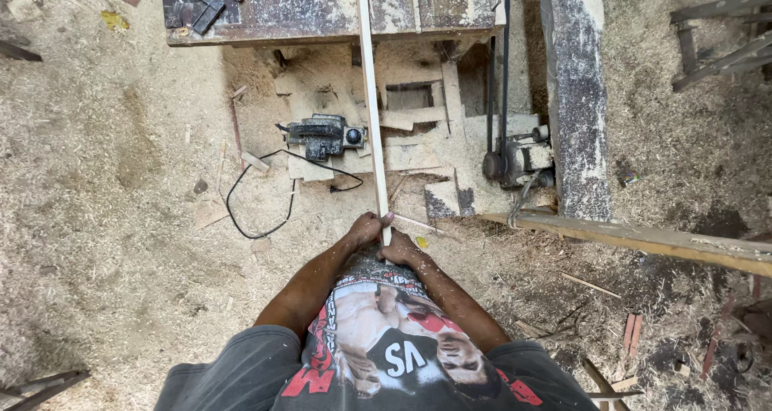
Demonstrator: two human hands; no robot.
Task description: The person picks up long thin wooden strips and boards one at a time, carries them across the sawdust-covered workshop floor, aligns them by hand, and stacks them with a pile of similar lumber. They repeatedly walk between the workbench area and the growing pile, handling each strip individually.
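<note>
Head view looks straight down at a sawdust-covered floor (104,218), with a person's two hands meeting just in front of the body. Both the left hand (366,228) and the right hand (400,250) are clenched around the near end of a long thin wooden strip (369,97), the left just above the right. From the hands the strip runs away, over the floor and across the near edge of a worn, dusty desk (322,13). On the floor just beside the strip, below the desk's near edge, lies a dark electric hand planer (326,135) with its black cord (257,194) looping toward the person. Past the strip on the other side a small motor (519,163) sits against a pale upright beam (575,97), and a rough plank (643,238) lies slanted nearby.
</note>
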